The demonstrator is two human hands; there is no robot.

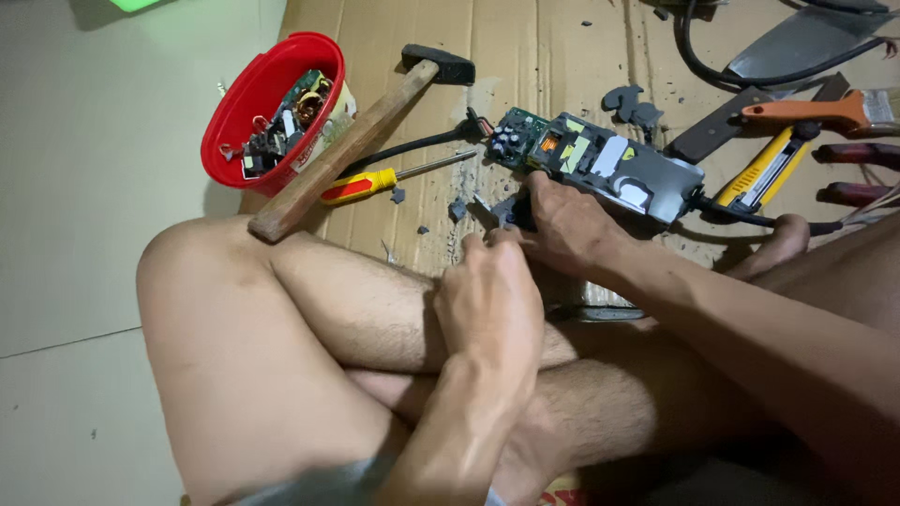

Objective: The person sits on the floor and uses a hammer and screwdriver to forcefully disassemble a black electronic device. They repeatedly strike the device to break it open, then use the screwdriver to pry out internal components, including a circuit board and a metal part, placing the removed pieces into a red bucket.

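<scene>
On the cardboard sheet (562,56) lies an opened power supply (600,164), circuit board bared at one end, grey casing over the rest: stiff, fairly light, the board brittle, so best gripped by the casing. The right hand (562,225) closes over its near edge, seemingly pinching a dark fragment. The left hand (492,300) is curled just beside it; its grasp is hidden

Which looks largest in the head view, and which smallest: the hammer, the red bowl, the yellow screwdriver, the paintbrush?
1. hammer, the longest, reaching past the bowl.
2. red bowl, shorter but wider.
3. and 4. yellow screwdriver and paintbrush: they look alike, and the frame edge cuts off the brush, so I leave them unranked.
</scene>
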